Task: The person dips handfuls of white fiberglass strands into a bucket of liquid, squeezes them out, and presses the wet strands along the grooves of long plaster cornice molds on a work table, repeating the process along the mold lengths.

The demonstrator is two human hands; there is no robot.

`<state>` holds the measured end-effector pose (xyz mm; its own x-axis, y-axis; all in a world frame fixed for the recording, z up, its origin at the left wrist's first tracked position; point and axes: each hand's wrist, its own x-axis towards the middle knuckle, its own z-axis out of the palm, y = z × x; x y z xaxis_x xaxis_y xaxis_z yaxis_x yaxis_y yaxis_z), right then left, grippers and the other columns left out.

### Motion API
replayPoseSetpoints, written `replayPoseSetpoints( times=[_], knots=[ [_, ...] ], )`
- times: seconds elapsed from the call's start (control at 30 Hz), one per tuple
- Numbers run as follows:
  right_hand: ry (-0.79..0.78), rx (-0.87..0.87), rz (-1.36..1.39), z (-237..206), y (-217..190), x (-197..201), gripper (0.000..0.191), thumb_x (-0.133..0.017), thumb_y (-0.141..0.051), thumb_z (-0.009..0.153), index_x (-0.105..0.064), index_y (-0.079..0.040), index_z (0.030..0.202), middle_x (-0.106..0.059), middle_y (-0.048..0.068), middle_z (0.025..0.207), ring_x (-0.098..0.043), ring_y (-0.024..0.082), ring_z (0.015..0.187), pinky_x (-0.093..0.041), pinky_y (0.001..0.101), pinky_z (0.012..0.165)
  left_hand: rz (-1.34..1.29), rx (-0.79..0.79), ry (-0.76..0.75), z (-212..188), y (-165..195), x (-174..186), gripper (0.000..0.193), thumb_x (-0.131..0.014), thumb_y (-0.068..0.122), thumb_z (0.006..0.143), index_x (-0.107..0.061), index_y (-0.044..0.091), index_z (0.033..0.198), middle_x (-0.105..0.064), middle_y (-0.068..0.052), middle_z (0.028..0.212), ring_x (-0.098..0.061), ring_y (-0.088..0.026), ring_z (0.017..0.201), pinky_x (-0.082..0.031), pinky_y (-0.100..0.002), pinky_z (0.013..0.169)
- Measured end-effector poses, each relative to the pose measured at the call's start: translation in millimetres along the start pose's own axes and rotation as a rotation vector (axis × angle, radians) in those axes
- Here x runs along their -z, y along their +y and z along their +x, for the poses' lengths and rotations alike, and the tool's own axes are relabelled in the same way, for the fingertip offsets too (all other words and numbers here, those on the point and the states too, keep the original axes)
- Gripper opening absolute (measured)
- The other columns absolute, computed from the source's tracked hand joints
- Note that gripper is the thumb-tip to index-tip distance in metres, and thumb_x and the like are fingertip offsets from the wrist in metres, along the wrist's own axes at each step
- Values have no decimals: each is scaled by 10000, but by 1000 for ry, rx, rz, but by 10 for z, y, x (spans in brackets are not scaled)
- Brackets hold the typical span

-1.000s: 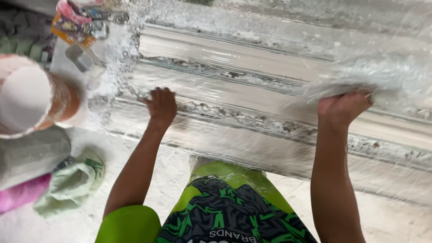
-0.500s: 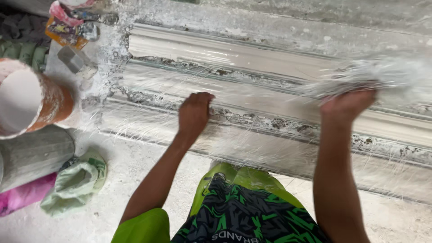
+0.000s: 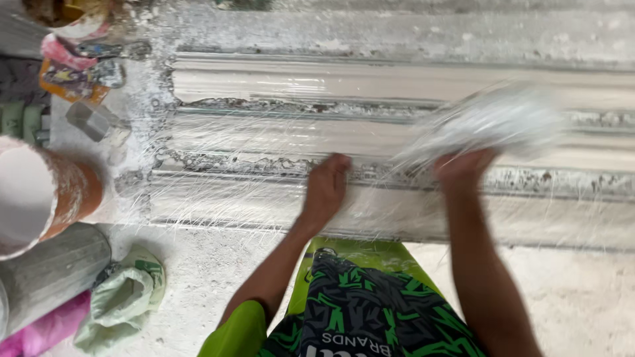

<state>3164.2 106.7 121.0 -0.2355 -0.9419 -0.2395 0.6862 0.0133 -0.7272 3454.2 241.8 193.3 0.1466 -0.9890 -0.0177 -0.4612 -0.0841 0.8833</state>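
Plaster dust coats everything around a long moulded cornice form as a person lays glass fibre over its wet white surface. At far left stand an orange-walled bucket holding white mix, a grey cylinder below it, and a crumpled pale green bag on the floor. Moving right, thin fibre strands already lie spread across the form's ridges. The left hand presses flat, fingers together and holding nothing, on the near ridge. The right hand is closed round a loose wad of fibre, blurred, just above the middle ridge. That wad looks feather-light, soft and apt to shed or snag, so it is probably best gripped in a bunch at its base and teased out. Wet plaster beneath seems slippery and easily marred. Open room runs rightward along the form; the near edge sits close against the person's green-and-black clothing.
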Motion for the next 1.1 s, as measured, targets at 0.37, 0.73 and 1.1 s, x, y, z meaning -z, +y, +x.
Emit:
replayPoseSetpoints(
  times=[0.37,0.73,1.1],
  knots=[
    [116,92,-52,-250,-304,374,772,-155,-587,1060,-238,-17,1574,-294,255,1595,-392,382,1447,-340,481,1252,103,-59,5,81,203,109,341,-484,248,1118,-579,-34,1285,-639,-256,1334,-605,-424,1272,-473,-513,1083],
    [63,438,38,137,-1430,27,356,-354,-279,1179,-545,-118,925,-523,36,775,-541,165,662,-555,358,660,469,-57,-223,354,46,-34,243,-475,170,1076,-649,35,1180,-714,-188,1013,-680,-307,894,-548,-489,797],
    [102,-47,166,-602,-257,138,364,-398,-275,1120,-583,-41,1329,-669,67,1225,-659,194,1134,-557,360,1044,-224,90,-341,-32,763,-674,325,-467,219,1089,-633,6,1270,-652,-295,1034,-637,-430,955,-528,-528,859]
  ],
)
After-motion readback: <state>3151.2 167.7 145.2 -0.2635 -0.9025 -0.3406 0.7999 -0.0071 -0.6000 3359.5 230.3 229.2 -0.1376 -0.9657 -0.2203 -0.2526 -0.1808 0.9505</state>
